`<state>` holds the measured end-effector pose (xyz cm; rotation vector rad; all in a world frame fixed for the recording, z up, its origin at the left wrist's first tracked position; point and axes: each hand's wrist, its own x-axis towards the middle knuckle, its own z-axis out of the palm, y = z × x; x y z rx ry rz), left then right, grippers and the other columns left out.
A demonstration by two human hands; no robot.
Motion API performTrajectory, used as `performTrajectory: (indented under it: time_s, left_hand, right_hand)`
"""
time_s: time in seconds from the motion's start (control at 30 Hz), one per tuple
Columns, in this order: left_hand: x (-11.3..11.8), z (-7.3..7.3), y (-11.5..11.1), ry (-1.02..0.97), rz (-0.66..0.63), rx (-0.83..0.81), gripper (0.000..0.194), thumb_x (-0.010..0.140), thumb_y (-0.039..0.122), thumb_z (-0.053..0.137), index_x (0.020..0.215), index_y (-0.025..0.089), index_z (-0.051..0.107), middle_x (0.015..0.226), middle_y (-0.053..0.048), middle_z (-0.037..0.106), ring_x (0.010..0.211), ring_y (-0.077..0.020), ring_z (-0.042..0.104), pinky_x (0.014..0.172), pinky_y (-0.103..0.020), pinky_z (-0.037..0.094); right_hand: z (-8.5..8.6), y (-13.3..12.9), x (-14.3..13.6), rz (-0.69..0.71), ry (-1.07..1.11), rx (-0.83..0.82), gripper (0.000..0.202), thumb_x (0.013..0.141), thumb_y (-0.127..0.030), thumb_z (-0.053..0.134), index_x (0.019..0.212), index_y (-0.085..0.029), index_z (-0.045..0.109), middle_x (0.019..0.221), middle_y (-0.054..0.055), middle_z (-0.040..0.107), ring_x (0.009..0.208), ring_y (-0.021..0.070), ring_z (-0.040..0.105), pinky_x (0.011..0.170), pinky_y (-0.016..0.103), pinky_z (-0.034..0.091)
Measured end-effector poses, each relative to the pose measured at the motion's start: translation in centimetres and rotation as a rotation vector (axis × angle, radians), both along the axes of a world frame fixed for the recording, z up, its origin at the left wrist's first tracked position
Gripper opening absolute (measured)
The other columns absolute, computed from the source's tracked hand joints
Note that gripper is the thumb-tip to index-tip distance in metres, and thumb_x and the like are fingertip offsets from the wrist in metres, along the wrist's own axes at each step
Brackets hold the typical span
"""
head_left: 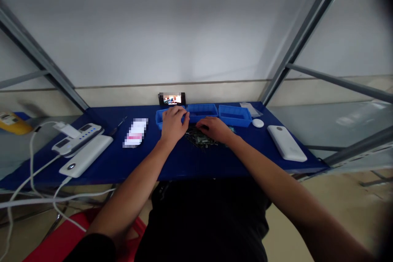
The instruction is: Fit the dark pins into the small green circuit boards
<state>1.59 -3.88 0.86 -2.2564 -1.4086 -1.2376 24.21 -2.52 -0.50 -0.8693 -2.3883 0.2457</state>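
My left hand (174,123) is over the left blue tray (159,118), covering much of it. Its fingers are bent and the thumb stands a little apart, with nothing visible between them. A pile of small dark and greyish parts (202,139), too fine to name, lies on the blue tabletop (184,163). At the pile's upper edge is my right hand (215,127), fingers curled together and reaching down into the parts. Whatever its fingertips hold is hidden. Just beyond both hands stand a middle blue tray (202,108) and a right blue tray (235,115).
Behind the trays a phone (172,99) leans upright. Left are another lit phone (135,133), a thin tool (119,126), a white power bank (86,157) and a power strip (78,139) with cables. Right are a white disc (258,123), plastic bag (250,109) and white power bank (286,143).
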Motion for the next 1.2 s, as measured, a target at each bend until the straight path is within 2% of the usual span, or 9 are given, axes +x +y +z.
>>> performTrajectory:
  time_s: [0.1,0.2,0.37,0.57,0.67,0.8,0.9,1.07,1.2]
  left_hand:
    - [0.2,0.1,0.0,-0.036,-0.137,-0.008,0.021,0.105,0.033,0.056,0.103,0.023,0.074,0.107,-0.009,0.073,0.105,-0.0265,0.066,0.095,-0.044,0.051]
    - [0.7,-0.1,-0.3,-0.097,-0.29,-0.129,0.024,0.107,0.034,0.053,0.111,0.024,0.075,0.103,-0.006,0.076,0.097,-0.0233,0.071,0.089,-0.039,0.055]
    - [1.7,-0.4,-0.9,-0.239,-0.369,-0.38,0.036,0.107,0.037,0.053,0.139,0.026,0.067,0.087,-0.004,0.081,0.073,-0.0228,0.075,0.077,-0.037,0.059]
    - [2.0,-1.1,-0.2,-0.423,-0.473,-0.465,0.039,0.101,0.023,0.052,0.135,0.024,0.071,0.114,-0.005,0.081,0.098,-0.0249,0.077,0.089,-0.04,0.063]
    - [2.1,-1.6,0.4,-0.558,-0.522,-0.536,0.036,0.099,0.026,0.055,0.128,0.023,0.075,0.126,-0.006,0.077,0.103,-0.0263,0.077,0.089,-0.043,0.064]
    - [2.0,-1.7,0.8,-0.654,-0.499,-0.513,0.031,0.097,0.036,0.064,0.121,0.02,0.077,0.121,-0.008,0.079,0.103,-0.0271,0.077,0.096,-0.046,0.062]
    - [1.9,-1.5,0.8,-0.675,-0.488,-0.475,0.031,0.096,0.041,0.069,0.118,0.02,0.075,0.117,-0.009,0.079,0.104,-0.0269,0.076,0.098,-0.045,0.06]
    - [1.7,-1.4,1.0,-0.737,-0.456,-0.494,0.024,0.097,0.04,0.068,0.109,0.02,0.072,0.107,-0.01,0.08,0.102,-0.0277,0.078,0.097,-0.047,0.061]
    - [1.8,-1.5,0.9,-0.756,-0.473,-0.534,0.017,0.095,0.032,0.07,0.106,0.02,0.066,0.126,-0.012,0.075,0.104,-0.0267,0.078,0.097,-0.047,0.061]
  right_hand:
    - [0.1,0.1,0.2,-0.064,0.211,-0.103,0.02,0.089,-0.015,0.073,0.104,-0.027,0.081,0.103,0.002,0.082,0.093,0.0198,0.078,0.092,0.036,0.062]
    - [0.3,0.2,0.4,-0.094,0.461,-0.218,0.018,0.087,-0.025,0.079,0.105,-0.028,0.081,0.104,0.001,0.083,0.094,0.0207,0.08,0.091,0.037,0.064]
    - [0.8,0.0,0.5,-0.086,0.696,-0.305,0.025,0.087,-0.034,0.082,0.11,-0.027,0.08,0.104,0.002,0.083,0.099,0.0228,0.08,0.099,0.041,0.064]
    - [1.1,-0.6,0.0,-0.027,0.71,-0.337,0.022,0.088,-0.037,0.08,0.107,-0.028,0.078,0.111,0.003,0.082,0.101,0.0227,0.079,0.1,0.046,0.065]
    - [1.2,-0.7,0.0,0.019,0.688,-0.357,0.022,0.089,-0.039,0.078,0.108,-0.028,0.077,0.115,0.002,0.081,0.104,0.0215,0.078,0.101,0.045,0.064]
    - [1.2,-0.7,-0.1,0.058,0.683,-0.41,0.026,0.09,-0.041,0.076,0.113,-0.029,0.075,0.117,0.002,0.08,0.111,0.0226,0.076,0.103,0.046,0.064]
    - [1.2,-0.8,-0.1,0.045,0.734,-0.427,0.03,0.092,-0.044,0.074,0.117,-0.027,0.072,0.119,0.005,0.079,0.107,0.0229,0.077,0.094,0.044,0.067]
    - [1.2,-0.6,0.0,-0.069,0.713,-0.321,0.031,0.095,-0.045,0.071,0.119,-0.025,0.069,0.113,0.007,0.079,0.101,0.0234,0.078,0.078,0.037,0.068]
    - [1.4,-0.8,0.1,-0.154,0.596,-0.133,0.026,0.098,-0.044,0.067,0.115,-0.025,0.071,0.11,0.007,0.079,0.098,0.0231,0.076,0.077,0.036,0.065]
